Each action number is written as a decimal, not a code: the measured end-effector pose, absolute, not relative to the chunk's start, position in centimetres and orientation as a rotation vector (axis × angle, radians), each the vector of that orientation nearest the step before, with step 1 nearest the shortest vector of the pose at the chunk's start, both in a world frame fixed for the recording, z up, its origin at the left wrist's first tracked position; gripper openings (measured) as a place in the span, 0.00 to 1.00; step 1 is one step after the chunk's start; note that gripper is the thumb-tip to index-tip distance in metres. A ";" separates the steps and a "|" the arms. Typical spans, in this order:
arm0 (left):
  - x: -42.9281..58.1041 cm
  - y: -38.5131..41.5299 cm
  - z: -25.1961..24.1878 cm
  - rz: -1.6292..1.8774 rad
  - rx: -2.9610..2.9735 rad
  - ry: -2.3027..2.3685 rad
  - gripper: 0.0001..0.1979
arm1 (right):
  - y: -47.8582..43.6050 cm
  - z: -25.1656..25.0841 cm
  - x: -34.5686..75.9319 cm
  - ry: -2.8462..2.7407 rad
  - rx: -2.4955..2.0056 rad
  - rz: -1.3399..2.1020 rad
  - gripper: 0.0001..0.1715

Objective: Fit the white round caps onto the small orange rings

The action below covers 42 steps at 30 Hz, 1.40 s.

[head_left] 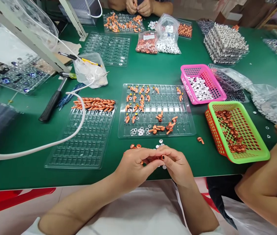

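My left hand point(135, 166) and my right hand point(176, 164) meet at the near edge of the green table point(153, 73), fingers pinched together on a small orange part point(162, 157). A few loose orange parts point(135, 146) and small white rings point(160, 142) lie just beyond my fingers. Straight ahead is a clear plastic tray point(156, 110) partly filled with orange pieces and white rings. To its left lies another clear tray point(86, 137) with a row of orange pieces along its far edge.
A green-rimmed orange basket point(236, 130) of orange parts and a pink basket point(202, 83) of white rings stand right. A hammer point(52, 101) and white cable point(55, 142) lie left. Another person's arm point(263, 186) rests at right; someone's hands point(138, 6) work across the table.
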<state>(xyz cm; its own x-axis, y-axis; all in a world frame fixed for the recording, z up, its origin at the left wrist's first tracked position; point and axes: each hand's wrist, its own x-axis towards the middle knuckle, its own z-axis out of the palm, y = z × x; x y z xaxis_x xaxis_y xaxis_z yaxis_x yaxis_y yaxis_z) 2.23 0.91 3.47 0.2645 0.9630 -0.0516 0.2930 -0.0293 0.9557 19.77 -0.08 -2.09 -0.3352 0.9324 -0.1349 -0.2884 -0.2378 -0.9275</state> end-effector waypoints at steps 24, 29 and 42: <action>1.0 0.7 2.2 0.779 1.135 1.134 0.08 | -1.3 -1.0 20.9 -1.212 -1.159 1.616 0.10; 1.3 0.4 1.6 0.775 1.213 1.207 0.08 | -2.4 -1.5 20.1 -1.187 -1.159 1.557 0.09; 1.8 0.1 1.4 0.781 1.186 1.096 0.07 | -3.3 -1.1 20.1 -1.375 -1.099 1.366 0.10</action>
<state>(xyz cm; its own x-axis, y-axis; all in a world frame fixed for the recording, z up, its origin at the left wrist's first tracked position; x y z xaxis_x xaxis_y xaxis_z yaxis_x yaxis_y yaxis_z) 1.77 0.07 1.36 0.3130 0.9177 -0.2445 0.0683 0.2350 0.9696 20.09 -3.27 -1.07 -0.2188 0.9758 0.0019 0.0046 0.0030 -1.0000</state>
